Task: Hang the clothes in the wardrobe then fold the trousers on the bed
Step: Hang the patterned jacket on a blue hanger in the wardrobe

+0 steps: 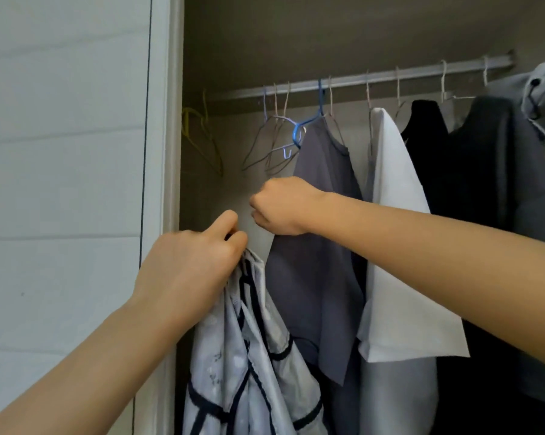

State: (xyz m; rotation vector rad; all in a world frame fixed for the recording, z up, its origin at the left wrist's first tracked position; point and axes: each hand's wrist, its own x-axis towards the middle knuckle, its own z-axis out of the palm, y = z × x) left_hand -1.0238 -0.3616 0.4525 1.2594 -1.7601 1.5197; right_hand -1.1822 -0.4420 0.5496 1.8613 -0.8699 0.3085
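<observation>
My left hand [192, 265] grips the top of a pale patterned garment with dark piping [252, 356], which hangs down from it in front of the open wardrobe. My right hand [280, 205] is curled into a fist just above and to the right, in front of a hanging grey top [321, 246]; what it holds is hidden. Above runs the metal rail [374, 78]. Several empty wire hangers [271, 142] and a yellow hanger [202, 136] hang at its left end. No trousers or bed in view.
A white shirt [396, 246], a black top [428, 158] and dark garments [491, 183] hang along the rail to the right. A blue hanger [308, 124] carries the grey top. The white wardrobe door [63, 183] stands at left.
</observation>
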